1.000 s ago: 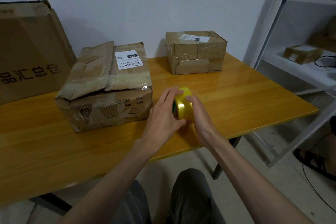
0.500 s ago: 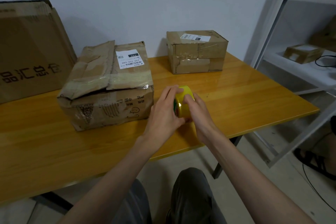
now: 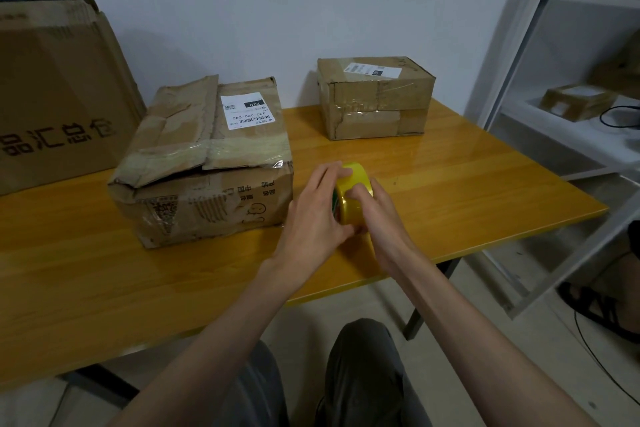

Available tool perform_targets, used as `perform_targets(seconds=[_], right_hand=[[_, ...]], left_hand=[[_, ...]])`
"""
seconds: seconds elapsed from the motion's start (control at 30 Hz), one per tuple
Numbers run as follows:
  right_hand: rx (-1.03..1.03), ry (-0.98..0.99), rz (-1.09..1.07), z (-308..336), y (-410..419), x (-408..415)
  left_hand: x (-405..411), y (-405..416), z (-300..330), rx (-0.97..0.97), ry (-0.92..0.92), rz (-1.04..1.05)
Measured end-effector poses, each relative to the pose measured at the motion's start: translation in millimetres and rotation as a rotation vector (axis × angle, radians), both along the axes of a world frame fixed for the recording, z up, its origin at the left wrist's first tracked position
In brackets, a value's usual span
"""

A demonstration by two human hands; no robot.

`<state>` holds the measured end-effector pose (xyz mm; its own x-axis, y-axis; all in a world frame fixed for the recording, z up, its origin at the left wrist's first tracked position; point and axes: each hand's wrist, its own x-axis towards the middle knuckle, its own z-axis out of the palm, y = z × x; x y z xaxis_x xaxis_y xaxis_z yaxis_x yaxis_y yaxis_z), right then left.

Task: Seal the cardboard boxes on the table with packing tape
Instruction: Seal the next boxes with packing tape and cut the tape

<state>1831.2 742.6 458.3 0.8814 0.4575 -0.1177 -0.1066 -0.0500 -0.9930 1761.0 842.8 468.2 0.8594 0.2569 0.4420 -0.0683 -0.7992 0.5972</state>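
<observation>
A yellow roll of packing tape stands on edge above the wooden table, held between both hands. My left hand grips its left side, fingers curled over the top. My right hand holds the right side, with its fingertips on the roll's outer face. A crumpled cardboard box with a white label and loose top flaps sits just left of the hands. A smaller taped box stands at the back of the table.
A big printed carton leans against the wall at the far left. A white metal shelf with a small parcel and a black cable stands to the right. My knees are below the table's near edge.
Both hands have stayed on the tape roll with only small finger shifts. The view has drifted slightly; the boxes have not moved.
</observation>
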Motion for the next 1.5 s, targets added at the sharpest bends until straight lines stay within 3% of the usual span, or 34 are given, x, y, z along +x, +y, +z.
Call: perform_targets(seconds=[1.3, 1.37, 1.43, 1.5], right_hand=[[0.081, 0.042, 0.023, -5.9, -1.0, 9.9], [0.134, 0.097, 0.021, -7.9, -3.6, 8.0], [0.191, 0.164, 0.021, -9.5, -5.3, 6.7], [0.209, 0.173, 0.02, -8.1, -6.2, 1.8]], left_hand=[[3.7, 2.1, -5.7, -0.051, 0.018, -0.012], [4.0, 4.2, -15.5, -0.19, -0.015, -0.094], [0.6, -0.5, -24.6, -0.514, -0.07, -0.13], [1.0, -11.9, -27.8, -0.775, -0.097, 0.02]])
